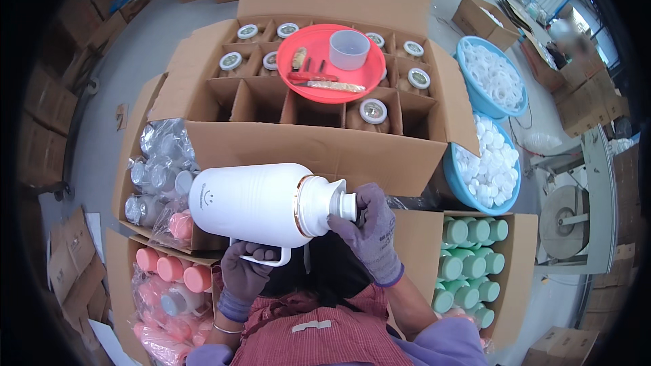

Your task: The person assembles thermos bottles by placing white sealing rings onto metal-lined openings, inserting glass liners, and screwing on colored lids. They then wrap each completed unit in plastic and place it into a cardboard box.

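Observation:
A white vacuum jug (247, 200) with a smiley print and a gold-coloured ring lies on its side in the air, its neck turned to the right. My left hand (245, 278), in a grey glove, is closed around the jug's handle (285, 255) from below. At the mouth, my gloved right hand (373, 230) pinches the white stopper (348, 206) between thumb and fingers. Whether the stopper is seated fully cannot be made out. Behind the jug stands an open divided carton (312, 152), several of its cells holding jugs with round white tops (373, 111).
Across the carton rests a red tray (298, 35) with a clear cup (349, 51) and small tools. Two blue basins (468, 196) of white parts stand at right. Cartons of green-topped jugs (456, 232) and pink-topped jugs (169, 268) flank me; bagged clear pieces (163, 173) lie at left.

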Available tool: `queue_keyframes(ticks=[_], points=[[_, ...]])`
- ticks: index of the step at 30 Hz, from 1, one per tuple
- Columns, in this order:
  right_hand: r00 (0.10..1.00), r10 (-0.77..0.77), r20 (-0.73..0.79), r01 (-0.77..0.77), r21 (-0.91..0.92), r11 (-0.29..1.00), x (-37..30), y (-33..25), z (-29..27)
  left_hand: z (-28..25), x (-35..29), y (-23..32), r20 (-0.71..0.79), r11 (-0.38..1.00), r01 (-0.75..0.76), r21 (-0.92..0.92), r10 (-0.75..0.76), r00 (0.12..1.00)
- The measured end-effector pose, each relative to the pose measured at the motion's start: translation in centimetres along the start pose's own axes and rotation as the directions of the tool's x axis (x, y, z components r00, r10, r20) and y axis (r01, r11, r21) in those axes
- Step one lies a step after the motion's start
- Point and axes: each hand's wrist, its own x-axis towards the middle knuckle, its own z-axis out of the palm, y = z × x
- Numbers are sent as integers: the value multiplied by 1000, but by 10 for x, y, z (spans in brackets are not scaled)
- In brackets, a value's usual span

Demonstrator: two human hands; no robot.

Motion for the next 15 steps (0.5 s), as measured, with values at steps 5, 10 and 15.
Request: queue_keyframes(ticks=[5, 10, 15], points=[[982, -133, 136, 172, -342, 924, 24, -17, 3, -20, 1, 0, 61, 999, -53, -11, 54, 997], [983, -182, 16, 177, 154, 972, 60, -23, 18, 3, 8, -5, -17, 990, -29, -139, 27, 999], [931, -207, 299, 205, 37, 978, 81, -46, 16, 22, 16, 11, 175, 991, -126, -43, 132, 976]])
